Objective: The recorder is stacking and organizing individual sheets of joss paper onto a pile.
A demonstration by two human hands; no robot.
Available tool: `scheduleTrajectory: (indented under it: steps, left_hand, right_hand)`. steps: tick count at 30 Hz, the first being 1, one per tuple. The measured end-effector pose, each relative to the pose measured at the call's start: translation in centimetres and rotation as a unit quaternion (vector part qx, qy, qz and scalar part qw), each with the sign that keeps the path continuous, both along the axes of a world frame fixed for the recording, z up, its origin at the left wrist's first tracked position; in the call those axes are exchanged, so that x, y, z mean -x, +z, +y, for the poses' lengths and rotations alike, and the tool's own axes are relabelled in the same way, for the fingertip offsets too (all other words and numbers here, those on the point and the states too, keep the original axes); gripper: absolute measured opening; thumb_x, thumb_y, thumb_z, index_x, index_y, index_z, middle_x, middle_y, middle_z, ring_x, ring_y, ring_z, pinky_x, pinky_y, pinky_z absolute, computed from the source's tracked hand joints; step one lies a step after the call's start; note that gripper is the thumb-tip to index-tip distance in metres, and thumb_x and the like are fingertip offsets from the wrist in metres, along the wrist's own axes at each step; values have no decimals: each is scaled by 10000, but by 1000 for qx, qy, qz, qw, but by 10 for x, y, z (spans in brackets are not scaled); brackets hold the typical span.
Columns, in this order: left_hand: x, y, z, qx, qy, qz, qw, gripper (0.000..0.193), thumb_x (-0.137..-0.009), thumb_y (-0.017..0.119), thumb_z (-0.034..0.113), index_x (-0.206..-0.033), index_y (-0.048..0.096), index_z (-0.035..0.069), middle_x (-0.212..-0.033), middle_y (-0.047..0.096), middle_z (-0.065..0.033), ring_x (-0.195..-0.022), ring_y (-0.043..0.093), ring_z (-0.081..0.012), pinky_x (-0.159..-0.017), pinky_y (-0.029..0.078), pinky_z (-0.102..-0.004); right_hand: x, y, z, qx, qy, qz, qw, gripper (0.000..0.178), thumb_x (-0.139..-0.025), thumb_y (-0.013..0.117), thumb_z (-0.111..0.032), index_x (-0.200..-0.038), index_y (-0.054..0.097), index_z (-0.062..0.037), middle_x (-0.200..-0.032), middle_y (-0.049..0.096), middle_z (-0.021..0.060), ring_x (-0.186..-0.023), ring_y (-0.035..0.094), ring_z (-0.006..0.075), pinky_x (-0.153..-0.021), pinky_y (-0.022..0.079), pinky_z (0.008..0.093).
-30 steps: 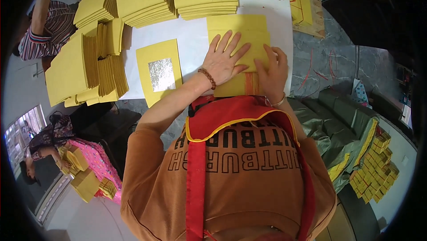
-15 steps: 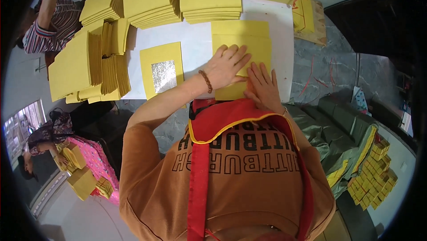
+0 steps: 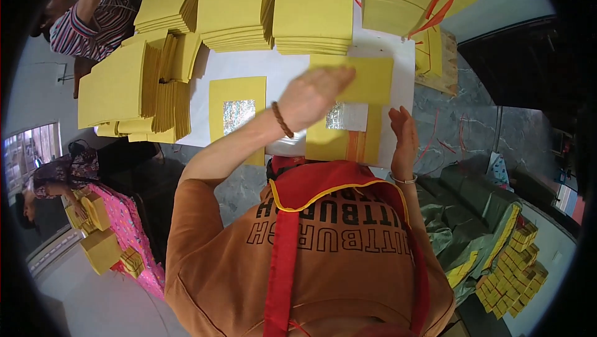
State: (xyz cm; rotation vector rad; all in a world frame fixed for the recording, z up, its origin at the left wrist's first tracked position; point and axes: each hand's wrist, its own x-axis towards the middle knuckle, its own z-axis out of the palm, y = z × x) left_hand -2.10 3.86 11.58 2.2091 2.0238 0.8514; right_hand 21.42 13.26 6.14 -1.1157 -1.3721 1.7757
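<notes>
A yellow paper sheet point(image 3: 375, 82) lies spread in front of me on the white table. On it are a silver foil patch point(image 3: 336, 119) and an orange strip point(image 3: 356, 145). My left hand point(image 3: 316, 97), smeared by motion, is over the sheet's left part and hides some of the foil; whether it grips the paper cannot be told. Just off the sheet's right edge, my right hand point(image 3: 405, 136) is raised with its fingers stretched out and nothing in it. Partly behind my left forearm lies a second yellow sheet point(image 3: 237, 88) with its own silver patch point(image 3: 239, 113).
Stacks of folded yellow paper point(image 3: 233, 13) stand along the table's far side and left point(image 3: 115, 88). A larger yellow bundle point(image 3: 398, 1) with red ribbon point(image 3: 444, 1) is far right. A co-worker in a striped shirt point(image 3: 93, 23) is at upper left; another person's hand point(image 3: 79, 206) touches yellow stacks.
The sheet under my hands was covered by a yellow layer and now shows its foil and orange strip. My right hand has moved right, off the paper; my left has shifted slightly.
</notes>
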Motion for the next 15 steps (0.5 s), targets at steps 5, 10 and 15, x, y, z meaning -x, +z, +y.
scheduleTrajectory:
  steps: [5, 10, 15]
  left_hand:
    - [71, 7, 38, -114, 111, 110, 981, 571, -669, 582, -15, -1225, 467, 55, -1176, 540, -130, -1040, 523, -289, -856, 438, -375]
    - [118, -63, 65, -17, 106, 185, 977, 517, -737, 549, 57, -1243, 459, 108, -1202, 528, -100, -1066, 512, -262, -853, 433, -372]
    - [115, -60, 73, 49, 105, 179, 977, 441, -793, 487, 75, -1229, 472, 136, -1189, 531, -88, -1062, 518, -247, -843, 433, -370]
  right_hand:
    - [-2, -17, -8, -39, 6, -27, 999, 336, -941, 427, -205, -1178, 504, 21, -1148, 559, 136, -1091, 504, 186, -956, 350, 283]
    - [5, -20, -16, -65, 37, -48, 996, 258, -918, 465, -145, -1097, 559, 17, -1085, 585, 89, -1007, 529, 141, -903, 382, 268]
    - [2, -34, -19, -72, 54, -77, 993, 217, -887, 512, -125, -1051, 591, -7, -1040, 599, 75, -981, 539, 140, -889, 387, 260]
